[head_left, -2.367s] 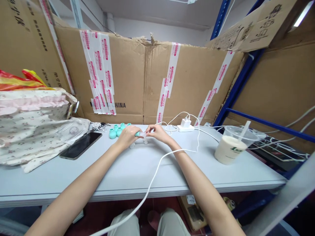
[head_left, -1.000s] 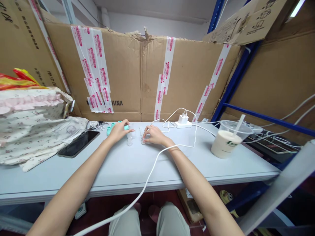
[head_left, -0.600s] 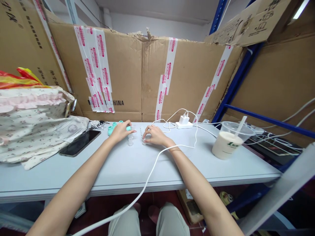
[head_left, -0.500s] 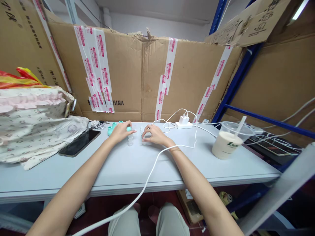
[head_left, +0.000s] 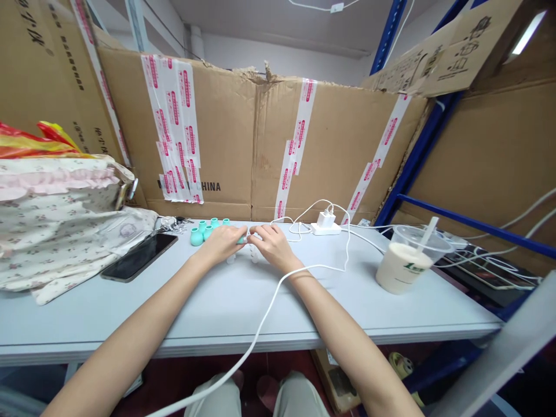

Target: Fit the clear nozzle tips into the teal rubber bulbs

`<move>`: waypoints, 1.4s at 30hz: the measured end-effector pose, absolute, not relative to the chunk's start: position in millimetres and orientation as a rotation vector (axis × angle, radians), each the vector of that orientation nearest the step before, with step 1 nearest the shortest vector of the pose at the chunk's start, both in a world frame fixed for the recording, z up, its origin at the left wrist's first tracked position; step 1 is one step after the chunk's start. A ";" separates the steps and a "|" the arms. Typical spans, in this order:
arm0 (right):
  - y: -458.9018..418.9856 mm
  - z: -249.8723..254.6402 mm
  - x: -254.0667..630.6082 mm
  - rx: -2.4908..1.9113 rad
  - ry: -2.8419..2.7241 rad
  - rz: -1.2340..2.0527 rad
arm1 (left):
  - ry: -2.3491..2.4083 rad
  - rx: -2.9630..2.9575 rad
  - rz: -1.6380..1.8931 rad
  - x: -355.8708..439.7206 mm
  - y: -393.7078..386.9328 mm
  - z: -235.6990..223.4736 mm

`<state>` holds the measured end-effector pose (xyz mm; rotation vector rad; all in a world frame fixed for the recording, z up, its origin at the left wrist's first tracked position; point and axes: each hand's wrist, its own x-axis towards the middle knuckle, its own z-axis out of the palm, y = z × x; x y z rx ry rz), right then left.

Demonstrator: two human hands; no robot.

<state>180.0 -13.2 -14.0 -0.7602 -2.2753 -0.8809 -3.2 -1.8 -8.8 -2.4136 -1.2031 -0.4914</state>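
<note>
On the desk (head_left: pixel 260 307), left hand (head_left: pixel 218 244) pinches teal piece (head_left: pixel 241 239); right hand (head_left: pixel 273 244) has fingertips drawn together at its end, contents unclear. Best hold the teal piece firm, ends lined up, away from clear pieces (head_left: pixel 254 255).

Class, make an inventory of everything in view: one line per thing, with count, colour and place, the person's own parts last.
turquoise pieces: at least five, turquoise, back left of table
held piece: one, turquoise, in left hand
small clear pieces: several, exact count unclear, under the hands
phone: one, black, left
floral bag: one, white and pink, far left
plastic bag: one, red and yellow, atop it
charger: one, white, back
cables: several, white, centre and right
cup with straw: one, clear, pale drink, right
table: one, pale grey
cardboard: several panels, brown, behind and sides
frame: blue, right
hands: two, bare, left and right, centre
legs: two, pale trousers, below table
</note>
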 end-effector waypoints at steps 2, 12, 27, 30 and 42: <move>-15.0 -12.9 180.7 -0.749 -2.321 -0.892 | -1.167 -2.398 -0.470 -4.0 -1.7 -8.1; -15.0 -8.8 176.1 -0.801 -2.426 -0.609 | -1.080 -2.390 -0.435 -5.4 -0.8 -8.6; -12.0 -20.7 178.8 -0.808 -2.385 -0.648 | -1.194 -2.381 -0.442 -9.0 1.7 -8.5; -11.0 -23.6 179.6 -0.791 -2.357 -0.718 | -1.185 -2.398 -0.484 -7.3 0.3 -7.8; -14.5 -19.3 173.9 -0.908 -2.438 -0.646 | -1.074 -2.433 -0.392 -5.3 1.5 -14.5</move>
